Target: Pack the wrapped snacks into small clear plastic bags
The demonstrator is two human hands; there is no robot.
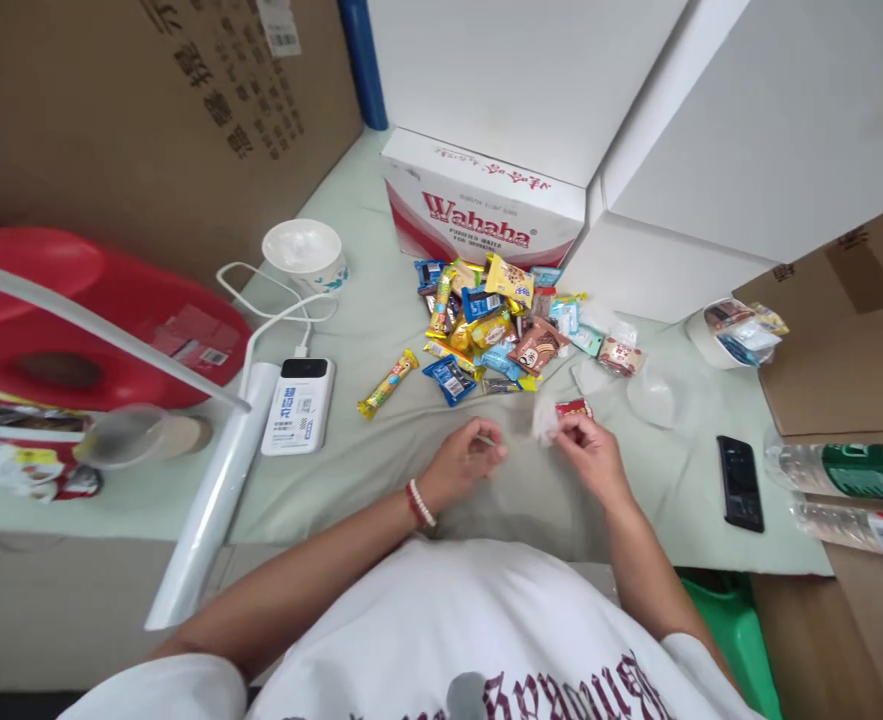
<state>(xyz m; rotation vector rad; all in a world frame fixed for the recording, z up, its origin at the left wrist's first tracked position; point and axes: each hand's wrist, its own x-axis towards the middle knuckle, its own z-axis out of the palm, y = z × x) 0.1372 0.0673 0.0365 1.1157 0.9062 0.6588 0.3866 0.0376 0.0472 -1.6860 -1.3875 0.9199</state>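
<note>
My right hand [592,452] pinches a thin, see-through plastic bag [545,418] a little above the table's front part. Just behind its fingertips is a small red packet [576,407]; whether they touch it I cannot tell. My left hand [465,462], with a beaded bracelet at the wrist, is loosely curled, thumb and fingers apart and nothing visible in it. Beyond both hands lies a heap of wrapped snacks [492,318]. A yellow snack stick [388,384] lies apart on the left, and a blue packet [450,380] is at the heap's near edge.
Behind the heap stands a Wahaba-style printed carton [486,215]. Left are a paper bowl [304,255], a power bank [298,407], a lamp and a red jug [111,310]. Right are a clear plastic bowl [658,397], a filled cup [715,345], a phone [741,484] and bottles [853,470].
</note>
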